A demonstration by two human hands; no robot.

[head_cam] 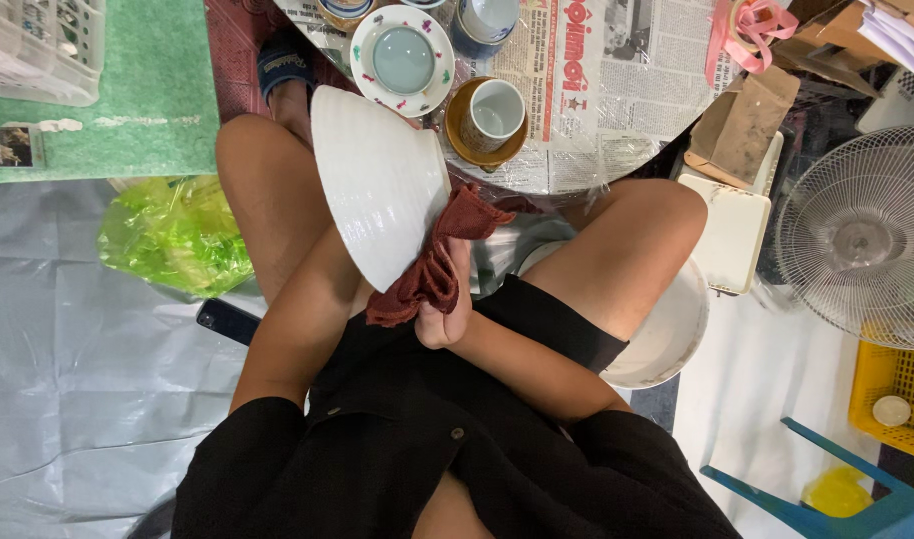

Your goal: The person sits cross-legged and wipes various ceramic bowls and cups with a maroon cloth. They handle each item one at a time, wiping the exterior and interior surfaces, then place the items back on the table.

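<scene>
A large white ribbed bowl (377, 185) is tilted on its side above my lap, its outside facing up. My left hand is hidden behind the bowl and holds it; only my left forearm (307, 319) shows. My right hand (444, 314) grips a dark red cloth (437, 265) and presses it against the bowl's lower right edge. I sit with both knees spread, dressed in black.
Ahead, newspaper (597, 90) carries a floral saucer (402, 60), a cup on a brown saucer (489, 118) and more cups. A white basin (676, 334) lies under my right thigh. A fan (866, 235), yellow crate (891, 389) and blue stool (836, 499) stand right; a green bag (172, 235) and phone (227, 321) left.
</scene>
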